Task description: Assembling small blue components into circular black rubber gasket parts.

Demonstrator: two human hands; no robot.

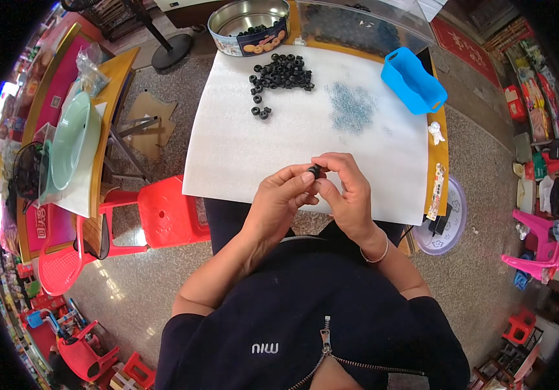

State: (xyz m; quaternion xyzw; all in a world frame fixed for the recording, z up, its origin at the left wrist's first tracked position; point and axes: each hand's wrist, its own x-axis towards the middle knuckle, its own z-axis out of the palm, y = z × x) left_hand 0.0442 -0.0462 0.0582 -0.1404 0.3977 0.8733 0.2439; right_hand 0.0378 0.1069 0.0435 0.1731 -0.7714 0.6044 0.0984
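Observation:
Close to the table's near edge, my left hand [276,198] and my right hand [346,192] meet over the white sheet [227,149]. Between the fingertips of both is a small black ring-shaped part [314,171], pinched from either side and partly hidden by the fingers. Farther off on the sheet lies a pile of similar black parts [283,73], with a few strays trailing toward me. To the right of that pile, a patch of tiny blue-grey beads [351,107] is spread out loosely.
A round tin [218,40] with black parts inside stands at the far left of the table. A blue plastic basket [409,81] sits at the right, near a clear bin [357,29] at the back. Red stools [172,211] stand to my left; a lilac basin [452,224] is at right.

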